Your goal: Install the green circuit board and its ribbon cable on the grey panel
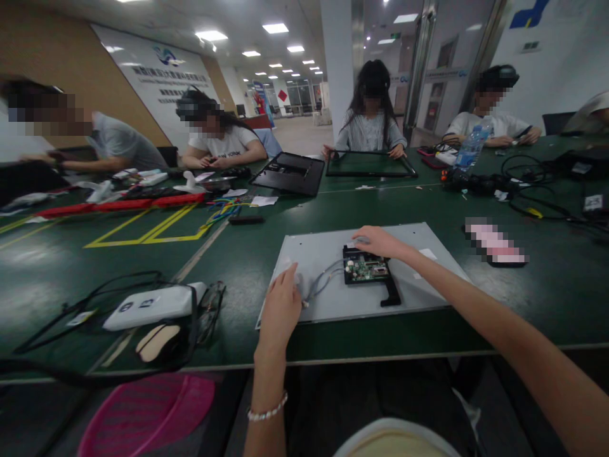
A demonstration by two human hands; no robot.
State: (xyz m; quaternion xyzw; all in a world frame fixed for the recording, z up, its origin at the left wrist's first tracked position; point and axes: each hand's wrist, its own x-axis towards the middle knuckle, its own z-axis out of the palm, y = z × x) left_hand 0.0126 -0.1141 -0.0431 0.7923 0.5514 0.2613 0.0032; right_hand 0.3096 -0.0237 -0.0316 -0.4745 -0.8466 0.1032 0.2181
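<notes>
Head view, so counting stuff up first: one grey panel (328, 254), one circuit board (368, 271) sitting in one black bracket (349, 279) on top of it, two of the wearer's own hands; left of those, one white box (152, 306) with a 13 on it, one mouse (159, 343), one pair of glasses (212, 314); off to the right, one phone (495, 244) and further back one water bottle (471, 149); across the table I get four people plus a bit of a fifth at the right edge, and one of them has both hands on a black frame (371, 174).

Panel's flat on the green table (219, 254), right in front of the wearer; left hand (284, 298) is at its left edge, fingers loosely stretched and close together, pointing away from the body; can't tell if it's actually gripping anything. Right hand (378, 241) reaches over the panel to the far side of the bracket, fingers half curled with something pale at the tips; can't tell if that's held or just touched; the board is just on the near side of that hand, with grey cables (323, 279) running off it to the left, ending just beside the left hand.

Panel's long axis goes left to right, right end slightly farther off; one bracket arm (392, 293) sticks out toward the wearer.
</notes>
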